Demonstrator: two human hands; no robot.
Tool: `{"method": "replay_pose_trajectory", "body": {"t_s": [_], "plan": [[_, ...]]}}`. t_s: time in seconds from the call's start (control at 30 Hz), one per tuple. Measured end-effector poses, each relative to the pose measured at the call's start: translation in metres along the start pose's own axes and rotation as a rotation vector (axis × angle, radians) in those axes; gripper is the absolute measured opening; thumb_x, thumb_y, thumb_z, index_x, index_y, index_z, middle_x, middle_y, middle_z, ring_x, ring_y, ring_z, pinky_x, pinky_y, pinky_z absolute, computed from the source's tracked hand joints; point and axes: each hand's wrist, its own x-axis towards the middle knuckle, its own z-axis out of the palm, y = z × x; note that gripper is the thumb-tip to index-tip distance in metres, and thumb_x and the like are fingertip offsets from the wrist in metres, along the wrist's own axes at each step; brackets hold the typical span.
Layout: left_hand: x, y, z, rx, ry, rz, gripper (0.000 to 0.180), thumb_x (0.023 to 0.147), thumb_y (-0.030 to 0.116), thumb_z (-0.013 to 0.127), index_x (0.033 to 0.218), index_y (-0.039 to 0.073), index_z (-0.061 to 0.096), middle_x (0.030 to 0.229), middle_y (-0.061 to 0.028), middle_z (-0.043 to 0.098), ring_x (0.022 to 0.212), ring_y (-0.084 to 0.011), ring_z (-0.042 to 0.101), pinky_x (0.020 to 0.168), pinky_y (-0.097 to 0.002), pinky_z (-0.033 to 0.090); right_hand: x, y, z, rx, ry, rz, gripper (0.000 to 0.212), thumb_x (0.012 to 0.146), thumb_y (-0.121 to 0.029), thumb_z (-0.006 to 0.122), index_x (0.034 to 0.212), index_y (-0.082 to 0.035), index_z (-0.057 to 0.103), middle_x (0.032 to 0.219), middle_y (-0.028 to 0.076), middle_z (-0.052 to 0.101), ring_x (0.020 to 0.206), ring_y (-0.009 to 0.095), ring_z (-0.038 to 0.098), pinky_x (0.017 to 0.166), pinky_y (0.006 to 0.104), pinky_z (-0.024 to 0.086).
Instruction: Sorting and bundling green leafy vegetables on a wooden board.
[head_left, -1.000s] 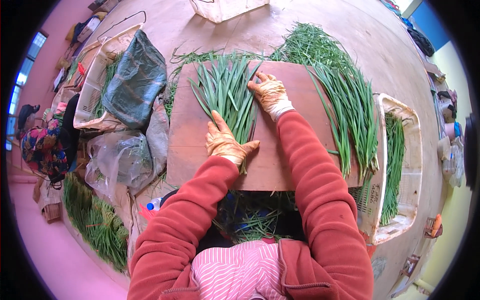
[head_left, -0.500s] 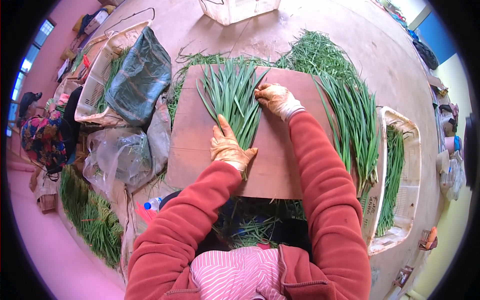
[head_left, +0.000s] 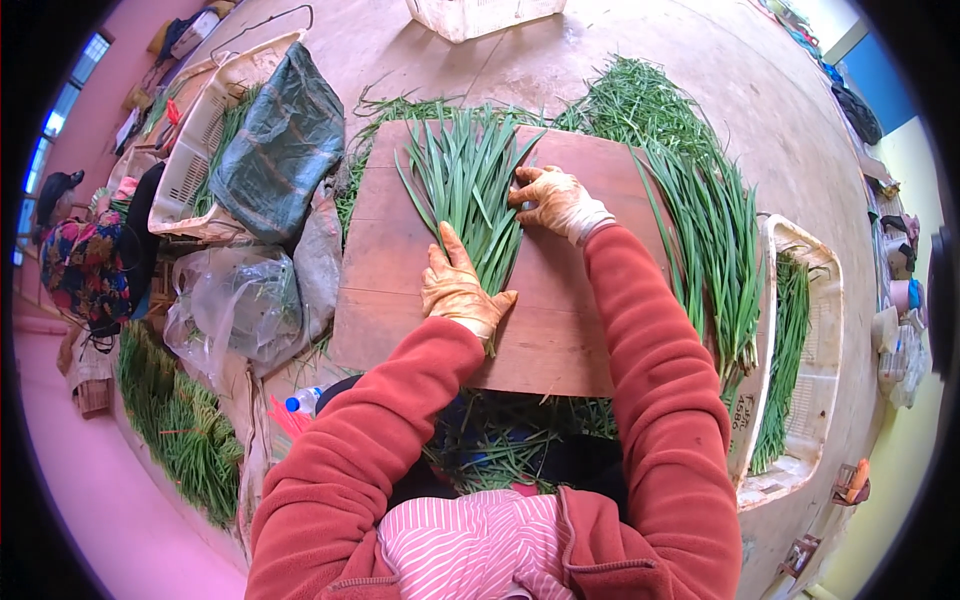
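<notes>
- On the wooden board [head_left: 560,330], a fanned bunch of long green leaves [head_left: 468,190] lies with its narrow stalk end toward the person and its tips spread toward the far edge, so the whole bunch can be squared up from both sides.
- Left hand [head_left: 458,292], in a worn yellowish glove, rests cupped over the stalk end near the middle of the board; it presses the gathered stalks down and seems to pin them rather than grip them, thumb pointing away.
- Right hand [head_left: 556,201], gloved the same way, sits against the right side of the bunch, further up the board, fingers curled onto the leaves as if nudging strays inward. Whether it actually pinches any leaves I cannot tell.
- Both hands are apart, one low and one high on the same bunch.
- Right of the board, a loose heap of greens [head_left: 705,235] lies within easy reach, and beyond it a white crate [head_left: 825,300] holds more.
- Left of the board, a dark green bag [head_left: 282,145] lies over another white basket [head_left: 190,175], with crumpled clear plastic [head_left: 240,305] below it.
</notes>
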Motion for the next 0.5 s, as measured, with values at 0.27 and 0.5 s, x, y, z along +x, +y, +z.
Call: {"method": "replay_pose_trajectory", "body": {"t_s": [0.27,0.5], "plan": [[0.003,-0.001,0.002,0.063,0.006,0.05,0.116,0.069,0.042,0.071,0.14,0.001,-0.011,0.137,-0.0298,0.023,0.118,-0.0407,0.037,0.102,-0.0403,0.029,0.01,0.018,0.004,0.047,0.053,0.017,0.022,0.071,-0.016,0.07,0.093,-0.012,0.07,0.109,0.008,0.062,0.104,0.021,0.055,0.091,0.0311,0.042],[0.002,-0.007,0.012,0.045,0.019,0.085,0.101,0.077,0.032,0.063,0.14,0.001,-0.011,0.137,-0.0291,0.024,0.115,-0.04,0.039,0.101,-0.04,0.031,0.006,0.025,-0.005,0.862,0.064,0.416,0.019,0.078,-0.015,0.069,0.092,-0.002,0.068,0.081,0.004,0.067,0.072,0.011,0.058,0.073,0.0265,0.045]]}}
